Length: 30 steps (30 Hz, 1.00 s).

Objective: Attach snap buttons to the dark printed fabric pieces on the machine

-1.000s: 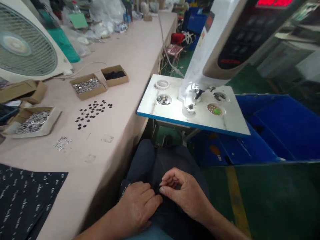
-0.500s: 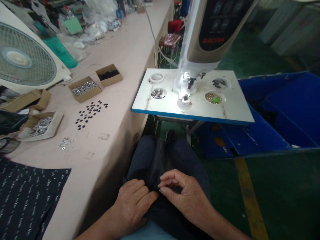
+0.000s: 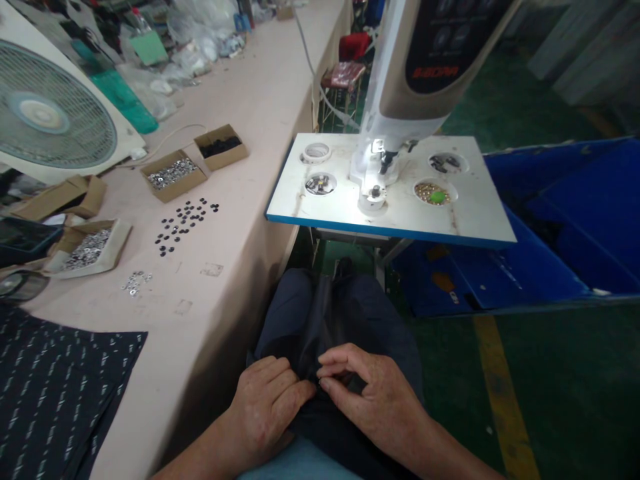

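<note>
Dark fabric [image 3: 327, 417] lies across my lap. My left hand [image 3: 270, 397] is closed on it, knuckles up, with the thumb and index finger pointing to the right. Just to its right, my right hand [image 3: 367, 387] has thumb and fingertips brought together at the fabric around a tiny shiny piece [image 3: 320, 383], too small to make out well. The two hands' fingertips nearly meet. Beyond my knees stands a press machine [image 3: 425, 87] on a white board with a blue edge [image 3: 400, 223].
On the long table [image 3: 200, 300] at the left are loose black discs [image 3: 185, 220], small metal rings [image 3: 135, 282], boxes of metal parts [image 3: 173, 175], a fan [image 3: 55, 113] and patterned dark cloth [image 3: 65, 387]. Blue bins [image 3: 505, 273] stand at the right.
The view has shifted slightly, so the table and machine appear a little further right. Both hands keep nearly the same pose at the fabric.
</note>
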Available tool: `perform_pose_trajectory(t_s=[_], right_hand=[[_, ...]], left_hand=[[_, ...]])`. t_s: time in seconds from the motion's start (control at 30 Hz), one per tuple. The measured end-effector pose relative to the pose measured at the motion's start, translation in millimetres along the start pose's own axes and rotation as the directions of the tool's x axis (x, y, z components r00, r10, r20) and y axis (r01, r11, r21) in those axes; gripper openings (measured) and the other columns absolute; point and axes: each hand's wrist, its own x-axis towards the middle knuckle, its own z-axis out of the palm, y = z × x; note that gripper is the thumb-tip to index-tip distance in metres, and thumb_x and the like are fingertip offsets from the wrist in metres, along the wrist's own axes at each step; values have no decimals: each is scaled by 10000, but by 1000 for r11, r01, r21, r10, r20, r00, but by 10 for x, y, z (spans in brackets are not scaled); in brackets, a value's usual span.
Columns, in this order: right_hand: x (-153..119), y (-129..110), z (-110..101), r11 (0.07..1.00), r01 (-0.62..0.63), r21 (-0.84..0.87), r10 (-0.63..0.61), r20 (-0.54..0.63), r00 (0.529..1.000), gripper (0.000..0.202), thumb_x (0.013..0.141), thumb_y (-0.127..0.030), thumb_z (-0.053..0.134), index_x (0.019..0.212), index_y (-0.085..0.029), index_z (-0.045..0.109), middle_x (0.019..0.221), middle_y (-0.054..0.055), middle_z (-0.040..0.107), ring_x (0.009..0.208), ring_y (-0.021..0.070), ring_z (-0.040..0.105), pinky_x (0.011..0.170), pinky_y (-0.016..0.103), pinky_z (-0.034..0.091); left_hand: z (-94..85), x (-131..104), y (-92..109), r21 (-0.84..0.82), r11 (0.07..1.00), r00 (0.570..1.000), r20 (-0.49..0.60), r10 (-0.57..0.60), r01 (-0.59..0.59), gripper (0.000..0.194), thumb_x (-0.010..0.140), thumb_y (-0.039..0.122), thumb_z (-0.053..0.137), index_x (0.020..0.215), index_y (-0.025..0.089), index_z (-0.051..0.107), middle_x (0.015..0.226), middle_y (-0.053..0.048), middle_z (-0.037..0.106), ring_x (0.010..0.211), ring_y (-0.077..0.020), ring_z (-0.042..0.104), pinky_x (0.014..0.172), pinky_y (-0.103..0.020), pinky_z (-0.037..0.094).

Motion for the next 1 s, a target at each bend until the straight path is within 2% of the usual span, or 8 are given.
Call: perform_pose_trajectory(t_s=[0.37,0.5,0.6,0.73,0.8,0.83,0.93,1.0], right_hand=[[17,-21,-77,974,158,-164,-138,131,982,178,885,-116,626,983,-234,715,895,-38,772,799,109,723,745,209,506],[-26,-37,-119,952,215,-218,-176,184,967,208,915,-128,566,1042,-238,688,927,-25,768,834,128,713,788,245,495],[-76,-83,-164,950,196,-244,-148,202,968,236,880,-199,635,1110,-245,663,995,-11,763,908,168,707,849,290,492],[-107,-163,-213,945,168,-282,-85,285,955,687,683,-543,862,1272,-284,619,1201,27,727,1096,270,666,1001,394,448],[-98,-183,-210,942,177,-286,-77,328,941,846,613,-588,891,1341,-289,583,1265,43,706,1154,295,641,1061,423,411],[-87,-185,-201,940,178,-291,-71,341,937,828,639,-543,892,1358,-286,571,1282,45,699,1172,293,634,1075,423,401],[-41,-154,-157,933,168,-319,-53,340,939,563,801,-265,779,1332,-273,591,1277,35,706,1168,253,641,1062,389,408],[-6,-108,-130,937,157,-311,-48,332,942,505,822,-114,663,1296,-283,619,1249,18,718,1129,226,658,1026,361,431]], left_hand=[[28,10,-12,-75,996,998,-13,-57,56,161,871,78,522,1000,140,596,732,-33,601,649,-173,476,593,-328,298],[63,-2,-6,-102,989,994,-3,-110,109,168,850,75,543,989,158,589,722,-20,595,643,-165,493,594,-314,319],[73,2,-5,-137,979,988,4,-151,150,185,831,78,545,986,171,589,722,-12,591,645,-160,510,590,-303,322],[68,28,-9,-247,937,968,29,-248,247,267,733,35,539,941,192,597,707,14,595,637,-140,537,591,-275,326],[62,56,-2,-308,885,937,97,-335,348,242,714,36,559,888,195,613,704,24,608,646,-128,560,604,-254,343],[58,73,4,-329,851,912,141,-386,411,213,712,43,575,853,194,624,701,27,615,651,-124,571,612,-245,353],[47,133,21,-344,707,786,299,-541,618,139,703,70,609,767,181,660,713,23,652,686,-133,604,633,-232,378],[37,177,19,-352,593,688,418,-593,724,147,697,79,603,771,169,693,746,19,681,723,-147,622,639,-231,382]])
